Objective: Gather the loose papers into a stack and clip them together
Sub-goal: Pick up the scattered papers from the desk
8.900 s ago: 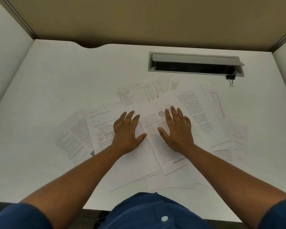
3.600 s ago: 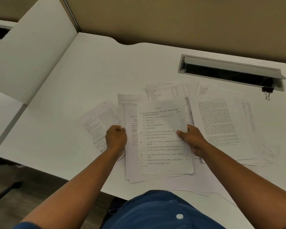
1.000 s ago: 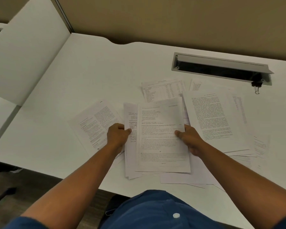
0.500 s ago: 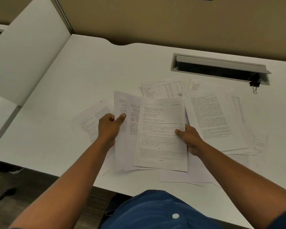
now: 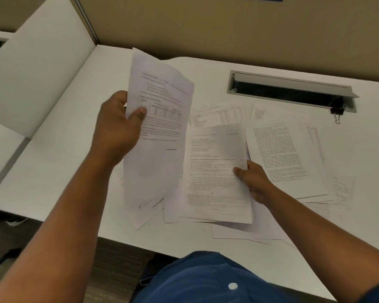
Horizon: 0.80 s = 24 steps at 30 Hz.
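Observation:
Printed white papers lie scattered over a white desk (image 5: 59, 171). My left hand (image 5: 116, 130) is closed on the left edge of a sheet or a few sheets (image 5: 160, 119), lifted off the desk and blurred. My right hand (image 5: 253, 180) grips the right edge of a small stack (image 5: 214, 171) lying in front of me, thumb on top. More loose papers (image 5: 278, 154) spread to the right, and one table-printed page (image 5: 217, 115) lies behind the stack. A black binder clip (image 5: 337, 113) sits at the right end of the cable slot.
A grey cable slot (image 5: 291, 90) is set into the desk at the back right. A white divider panel (image 5: 42, 68) stands at the left, a tan wall behind. The desk's front edge runs just before my blue shirt (image 5: 206, 278).
My left hand has raised its sheets off the desk, up and away from the stack. My right hand has stayed on the stack's right edge. The camera has tilted slightly.

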Available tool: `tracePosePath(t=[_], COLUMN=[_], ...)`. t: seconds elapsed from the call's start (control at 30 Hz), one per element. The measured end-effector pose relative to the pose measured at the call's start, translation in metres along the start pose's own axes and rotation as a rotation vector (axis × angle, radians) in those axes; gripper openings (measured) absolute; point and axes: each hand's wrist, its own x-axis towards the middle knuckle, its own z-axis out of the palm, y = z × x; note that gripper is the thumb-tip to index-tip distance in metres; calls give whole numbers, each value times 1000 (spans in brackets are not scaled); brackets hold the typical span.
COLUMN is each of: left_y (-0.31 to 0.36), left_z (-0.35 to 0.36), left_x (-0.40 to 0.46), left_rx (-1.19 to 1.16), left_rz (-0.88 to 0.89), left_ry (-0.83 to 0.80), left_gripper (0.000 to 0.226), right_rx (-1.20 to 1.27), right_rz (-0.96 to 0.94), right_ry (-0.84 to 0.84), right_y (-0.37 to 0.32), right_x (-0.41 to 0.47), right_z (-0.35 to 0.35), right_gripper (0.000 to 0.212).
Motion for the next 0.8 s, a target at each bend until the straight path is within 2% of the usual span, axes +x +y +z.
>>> tracePosePath(t=[0.17,0.27,0.33,0.5,0.63,0.73,0.8], left_y=[-15,-42,-60,-93,-105,-103,-104], left_z=[3,29,50,88,102,106,109], left_x=[7,4,-2,-23,-31,-35,-37], left_rx=[-204,-170,-120,-228,-328,-473,-511], left_rz=[-107,-156,-216,-448,-529,-632,-635], left_ry=[-74,-125,-160,-199,-207,-282,-323], left_gripper=[18,16,17,27,40,41,45], right_rx=[96,162,190,265,280,288,304], right_rz=[-27,-26,-36,-5,11,9,45], right_ry=[-54,-110,-160,-260,-275,-300,-275], right_y=[-13,-19,-22,-29,-34,-36,-39], right_x=[-9,-17,-23,-38,-46,-51,-55], right_z=[2,6,8,10,10,12,12], right_gripper=[28,25,31,28,33,22,15])
